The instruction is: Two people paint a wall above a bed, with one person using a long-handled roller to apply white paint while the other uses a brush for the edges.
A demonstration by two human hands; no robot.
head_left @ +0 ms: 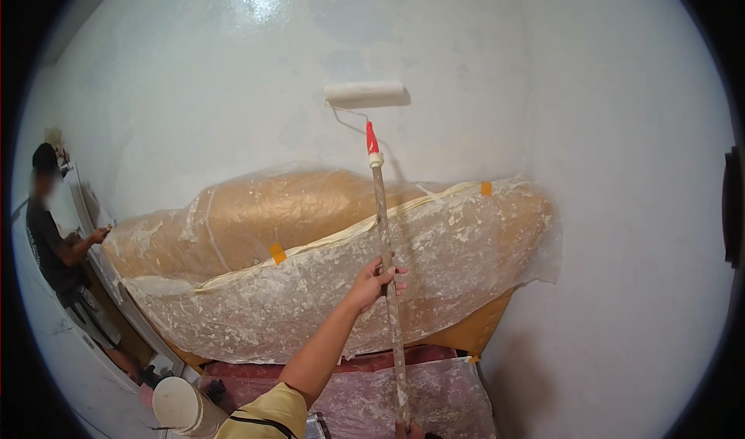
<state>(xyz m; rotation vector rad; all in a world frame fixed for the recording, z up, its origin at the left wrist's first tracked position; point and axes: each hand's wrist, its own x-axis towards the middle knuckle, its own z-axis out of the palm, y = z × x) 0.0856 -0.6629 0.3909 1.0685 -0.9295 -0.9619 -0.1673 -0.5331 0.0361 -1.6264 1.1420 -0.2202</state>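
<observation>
A paint roller with a white sleeve (365,91) rests against the pale wall, its wire frame running down to a red handle (371,138). That handle is fixed on a long, paint-spattered pole (381,214), which slants down toward me. Around the middle of the pole is my left hand (375,285), thumb across it and some fingertips showing on its far side. At the lower edge, my right hand (410,430) is closed around the pole's lower part; much of this hand is cut off by the picture's edge.
Plastic sheeting (310,315) with paint flakes and orange tape covers a large brown piece of furniture along the wall. A white bucket (177,404) stands at lower left. Another person (58,229) in dark clothes works by the left wall. Reddish covering (434,392) lies below the furniture.
</observation>
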